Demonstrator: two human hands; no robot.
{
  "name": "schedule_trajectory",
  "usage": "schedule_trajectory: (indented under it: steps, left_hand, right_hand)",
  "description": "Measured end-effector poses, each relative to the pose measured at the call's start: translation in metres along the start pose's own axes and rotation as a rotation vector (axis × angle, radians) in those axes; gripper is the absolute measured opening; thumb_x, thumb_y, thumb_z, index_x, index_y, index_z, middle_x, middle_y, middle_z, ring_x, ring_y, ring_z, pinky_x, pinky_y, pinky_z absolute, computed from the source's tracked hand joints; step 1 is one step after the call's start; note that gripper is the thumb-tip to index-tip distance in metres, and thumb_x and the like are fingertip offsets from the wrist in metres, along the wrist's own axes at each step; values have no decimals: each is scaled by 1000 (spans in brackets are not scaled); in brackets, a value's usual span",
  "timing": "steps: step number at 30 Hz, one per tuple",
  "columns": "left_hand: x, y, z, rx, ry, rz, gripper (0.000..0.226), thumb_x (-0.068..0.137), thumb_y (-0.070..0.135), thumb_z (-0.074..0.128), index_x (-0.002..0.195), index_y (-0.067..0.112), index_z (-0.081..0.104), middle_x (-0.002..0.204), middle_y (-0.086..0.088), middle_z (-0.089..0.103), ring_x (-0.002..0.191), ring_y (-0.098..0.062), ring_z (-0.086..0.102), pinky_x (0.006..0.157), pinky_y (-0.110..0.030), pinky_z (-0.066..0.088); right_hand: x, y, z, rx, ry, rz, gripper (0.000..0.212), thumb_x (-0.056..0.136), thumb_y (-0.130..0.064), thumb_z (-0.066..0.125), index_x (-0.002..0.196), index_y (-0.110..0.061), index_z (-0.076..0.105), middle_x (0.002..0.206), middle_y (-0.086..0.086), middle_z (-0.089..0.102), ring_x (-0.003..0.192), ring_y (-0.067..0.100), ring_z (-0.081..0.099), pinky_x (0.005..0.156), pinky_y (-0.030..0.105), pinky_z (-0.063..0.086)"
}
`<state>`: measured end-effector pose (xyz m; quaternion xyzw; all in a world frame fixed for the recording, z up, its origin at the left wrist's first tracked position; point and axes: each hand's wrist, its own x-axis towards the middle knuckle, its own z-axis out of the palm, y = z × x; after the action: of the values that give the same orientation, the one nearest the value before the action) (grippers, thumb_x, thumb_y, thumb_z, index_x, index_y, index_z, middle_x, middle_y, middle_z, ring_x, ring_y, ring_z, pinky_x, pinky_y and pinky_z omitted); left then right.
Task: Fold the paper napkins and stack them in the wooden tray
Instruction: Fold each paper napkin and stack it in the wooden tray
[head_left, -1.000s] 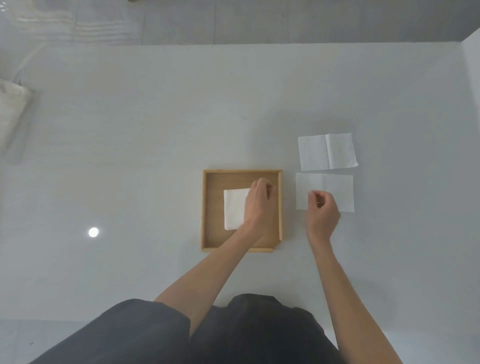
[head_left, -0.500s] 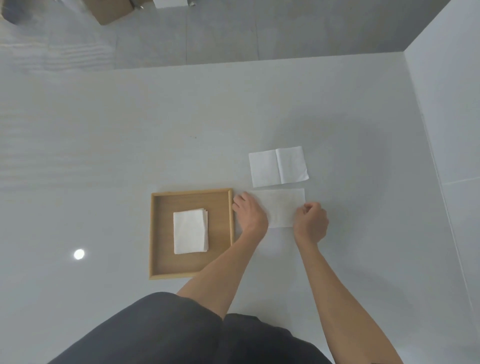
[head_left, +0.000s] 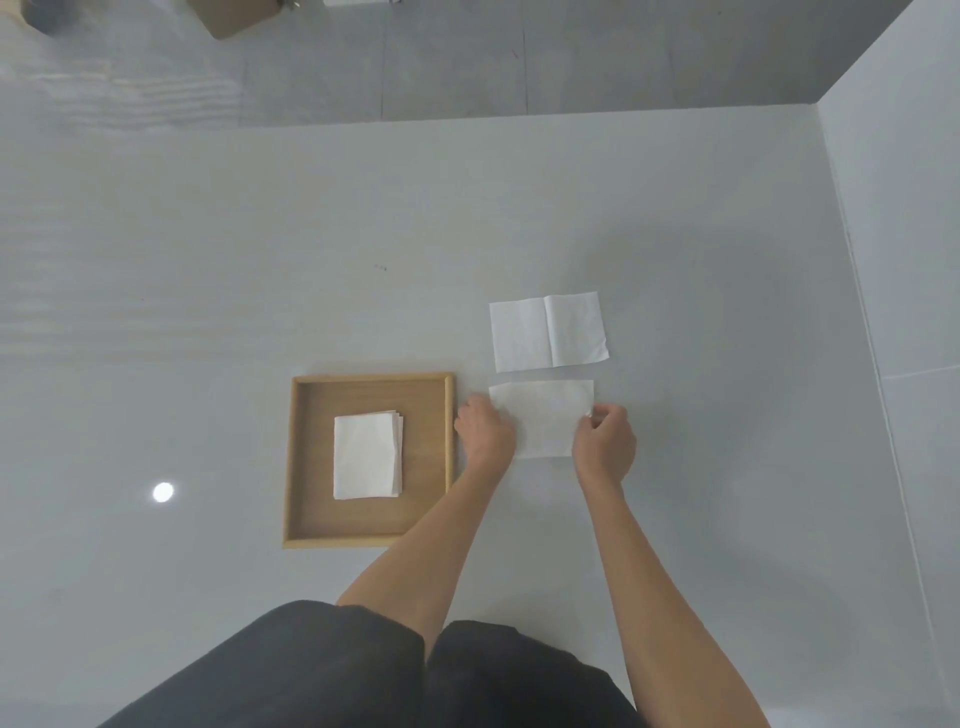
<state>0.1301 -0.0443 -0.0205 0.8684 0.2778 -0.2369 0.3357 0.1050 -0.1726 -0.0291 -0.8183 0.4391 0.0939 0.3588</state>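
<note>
Right hand (head_left: 605, 441): fingers curled in, thumb and forefinger pinched on the right edge of the near napkin (head_left: 545, 415). Knuckles up, wrist low over the surface.

Left hand (head_left: 485, 434): fingers bent and resting on the left edge of the same napkin; whether they pinch it or only press it flat, cannot tell. The hand sits just beside the right wall of the wooden tray (head_left: 447, 431), apart from it.

Near napkin lies flat between the two hands, a wide rectangle, its near edge partly hidden by both hands.

Second napkin (head_left: 548, 331) lies just beyond the first, close to it but not touching, opened flat with a crease down the middle.

Wooden tray sits left of both napkins, square, low-walled. Inside it a stack of folded napkins (head_left: 367, 455), roughly centred, edges slightly fanned on the right side.

Surface: a pale grey-white table (head_left: 208, 286), glossy, one round light reflection (head_left: 163, 492) left of the tray. A white wall (head_left: 904, 234) rises along the right side. Beyond the far edge, grey tiled floor (head_left: 467, 62); a brown box-like object (head_left: 234, 15) at the top, cut off.

Dark clothing (head_left: 363, 675) fills the bottom of the view; both forearms bare.
</note>
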Motion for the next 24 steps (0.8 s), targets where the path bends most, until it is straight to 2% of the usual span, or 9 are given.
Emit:
schedule_trajectory:
  steps: [3, 5, 7, 9, 11, 15, 19, 22, 24]
  left_hand:
    - [1, -6, -3, -99, -42, -5, 15, 89, 3, 47, 92, 2, 61, 105, -21, 65, 103, -38, 59, 90, -45, 49]
    - [0, -10, -6, -165, -87, -6, 12, 84, 7, 47, 80, 11, 58, 102, -22, 64, 100, -38, 59, 89, -46, 51]
    - [-8, -9, -14, -230, -133, 3, 10, 79, 10, 47, 73, 15, 53, 96, -16, 61, 91, -35, 56, 80, -40, 50]
    - [-20, -6, -26, -314, -171, 30, 7, 82, 8, 48, 76, 11, 51, 82, -5, 52, 76, -23, 48, 62, -31, 40]
    - [-29, -6, -33, -411, -193, 24, 9, 88, 8, 48, 80, 11, 47, 73, 1, 43, 63, -15, 39, 54, -27, 31]
    - [-47, -11, -40, -653, -240, 6, 2, 93, 13, 50, 92, 11, 50, 80, -3, 49, 66, -13, 46, 58, -27, 39]
    - [-60, -17, -49, -873, -327, 36, 35, 82, 11, 51, 117, 9, 53, 89, -10, 61, 76, -21, 58, 64, -34, 47]
    - [-69, -19, -61, -972, -366, 96, 27, 89, -6, 48, 104, 13, 61, 80, -9, 61, 67, -16, 58, 56, -26, 47]
    - [-74, -23, -69, -1014, -401, 133, 31, 91, -8, 48, 94, 17, 66, 83, -11, 62, 71, -18, 61, 59, -28, 48]
  right_hand:
    - [-3, 1, -6, 29, -46, -24, 27, 92, -11, 57, 118, -6, 63, 112, 12, 71, 107, 34, 64, 85, 37, 47]
    - [-6, 0, -13, 37, -74, -49, 25, 92, -11, 57, 115, -5, 65, 111, 12, 72, 106, 32, 65, 80, 31, 43]
    - [-9, -3, -20, 53, -84, -76, 22, 92, -11, 58, 111, -4, 66, 107, 12, 72, 102, 31, 65, 75, 27, 39]
    - [-11, -7, -25, 58, -69, -117, 20, 90, -13, 60, 106, -4, 67, 104, 14, 71, 100, 33, 65, 76, 28, 40]
    - [-17, -12, -28, 39, -38, -183, 18, 88, -14, 63, 103, -5, 68, 105, 16, 69, 102, 35, 63, 83, 33, 44]
    - [-49, -32, -33, 3, 41, -361, 14, 89, -12, 60, 101, -8, 66, 99, 8, 71, 99, 34, 62, 83, 39, 47]
    - [-91, -51, -27, -90, 128, -572, 12, 91, -10, 59, 103, -10, 64, 96, 7, 68, 93, 31, 60, 76, 40, 47]
    - [-115, -55, -19, -135, 101, -644, 15, 91, -8, 60, 104, -13, 65, 99, 4, 68, 92, 29, 61, 73, 40, 51]
    - [-126, -55, -15, -153, 79, -657, 17, 90, -7, 59, 105, -14, 66, 99, 4, 68, 92, 29, 61, 73, 41, 52]
